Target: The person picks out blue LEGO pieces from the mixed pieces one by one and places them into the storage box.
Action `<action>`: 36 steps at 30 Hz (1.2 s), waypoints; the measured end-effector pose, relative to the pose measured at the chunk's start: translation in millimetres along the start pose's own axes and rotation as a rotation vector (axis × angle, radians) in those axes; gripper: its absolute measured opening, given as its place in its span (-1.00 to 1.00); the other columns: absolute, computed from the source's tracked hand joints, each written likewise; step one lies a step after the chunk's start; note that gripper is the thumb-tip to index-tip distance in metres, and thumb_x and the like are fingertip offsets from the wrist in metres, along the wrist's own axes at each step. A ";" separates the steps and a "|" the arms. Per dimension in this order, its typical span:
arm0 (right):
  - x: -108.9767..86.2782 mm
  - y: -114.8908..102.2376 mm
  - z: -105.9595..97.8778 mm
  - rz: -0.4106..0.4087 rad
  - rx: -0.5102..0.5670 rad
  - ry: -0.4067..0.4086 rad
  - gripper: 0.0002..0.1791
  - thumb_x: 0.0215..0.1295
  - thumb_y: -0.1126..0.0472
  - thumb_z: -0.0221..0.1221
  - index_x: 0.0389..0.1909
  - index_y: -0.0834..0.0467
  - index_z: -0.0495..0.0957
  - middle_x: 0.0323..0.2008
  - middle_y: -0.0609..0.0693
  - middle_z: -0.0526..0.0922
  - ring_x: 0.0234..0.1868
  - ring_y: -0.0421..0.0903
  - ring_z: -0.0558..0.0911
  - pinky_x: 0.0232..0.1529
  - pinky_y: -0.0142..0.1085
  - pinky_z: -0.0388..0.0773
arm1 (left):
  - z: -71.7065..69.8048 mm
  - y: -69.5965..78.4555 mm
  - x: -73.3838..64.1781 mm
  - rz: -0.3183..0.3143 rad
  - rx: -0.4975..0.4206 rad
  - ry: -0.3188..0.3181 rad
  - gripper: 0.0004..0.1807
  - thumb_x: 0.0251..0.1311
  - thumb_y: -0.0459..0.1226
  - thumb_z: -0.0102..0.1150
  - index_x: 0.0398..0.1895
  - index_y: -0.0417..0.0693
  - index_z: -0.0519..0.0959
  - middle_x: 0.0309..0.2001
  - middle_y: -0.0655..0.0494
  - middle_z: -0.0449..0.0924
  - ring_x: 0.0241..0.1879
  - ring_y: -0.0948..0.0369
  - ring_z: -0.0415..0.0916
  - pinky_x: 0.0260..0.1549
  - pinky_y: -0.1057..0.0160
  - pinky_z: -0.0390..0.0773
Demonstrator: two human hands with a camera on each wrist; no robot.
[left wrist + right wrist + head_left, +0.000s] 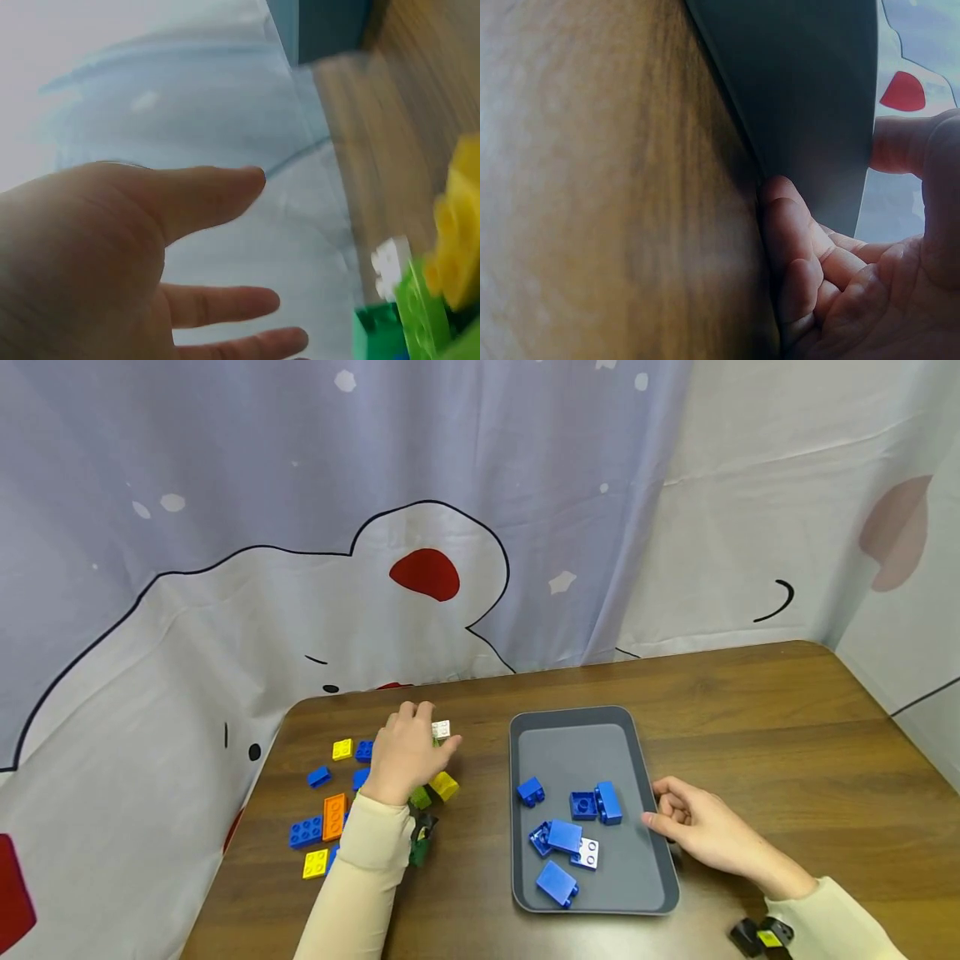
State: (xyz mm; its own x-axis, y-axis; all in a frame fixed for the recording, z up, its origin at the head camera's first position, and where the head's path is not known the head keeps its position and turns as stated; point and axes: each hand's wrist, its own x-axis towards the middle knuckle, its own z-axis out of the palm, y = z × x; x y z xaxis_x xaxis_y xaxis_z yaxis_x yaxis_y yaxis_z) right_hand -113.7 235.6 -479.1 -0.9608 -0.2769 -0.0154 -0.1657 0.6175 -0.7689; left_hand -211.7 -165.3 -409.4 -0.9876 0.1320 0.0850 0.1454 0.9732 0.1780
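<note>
In the head view my left hand (407, 753) hovers over loose toy bricks left of the grey tray, holding nothing. Its thumb and fingers are spread in the left wrist view. Close to it are a white brick (442, 728), a yellow brick (445, 786) and a light green brick (421, 307); the hand and forearm hide others. My right hand (705, 828) grips the right rim of the grey tray (651, 793), thumb over the edge and curled fingers against the outer wall (810, 90). Several blue bricks (557, 883) and one white brick (588, 853) lie in the tray.
Left of my left forearm lie an orange brick (333, 817), a blue brick (306, 832), yellow bricks (316, 864) and more blue ones. The wooden table (780, 735) ends at a printed curtain (570, 527) behind.
</note>
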 end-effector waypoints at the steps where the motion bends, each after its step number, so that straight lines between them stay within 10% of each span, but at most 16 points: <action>1: 0.0 0.4 0.1 0.000 0.000 0.000 -0.50 0.41 0.05 0.29 0.14 0.36 0.50 -0.50 -0.17 0.46 -0.49 -0.35 0.43 -0.34 -0.43 0.40 | -0.3 -4.8 1.4 -0.025 0.003 -0.017 -0.18 0.29 0.17 0.28 0.37 -0.28 0.42 0.26 -0.32 0.48 0.09 -0.21 0.56 0.04 -0.19 0.66; 16: -0.8 1.5 0.0 0.002 0.004 0.003 -0.49 0.41 0.05 0.30 0.14 0.36 0.50 -0.50 -0.18 0.46 -0.49 -0.35 0.43 -0.34 -0.43 0.41 | 13.1 -47.9 15.0 -0.170 -0.006 -0.190 -0.29 0.39 -0.10 0.21 0.45 -0.33 0.30 0.28 -0.38 0.44 0.02 -0.20 0.58 0.10 -0.21 0.61; 36: -0.7 -0.4 -0.8 0.007 -0.004 -0.001 -0.50 0.41 0.04 0.29 0.14 0.34 0.50 -0.50 -0.17 0.46 -0.49 -0.34 0.43 -0.37 -0.42 0.39 | 20.3 -54.9 18.7 -0.122 0.027 -0.155 -0.75 0.16 -0.34 0.38 -0.10 -0.18 0.61 -0.17 -0.14 0.54 -0.27 -0.02 0.49 -0.22 -0.01 0.59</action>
State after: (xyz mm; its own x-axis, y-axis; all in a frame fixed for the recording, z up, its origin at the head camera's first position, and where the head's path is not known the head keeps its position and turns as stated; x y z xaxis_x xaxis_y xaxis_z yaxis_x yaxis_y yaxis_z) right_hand -113.1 236.2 -478.3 -0.9616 -0.2735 -0.0212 -0.1602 0.6226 -0.7660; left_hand -239.4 -212.5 -437.5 -0.9954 0.0384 -0.0882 0.0247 0.9882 0.1512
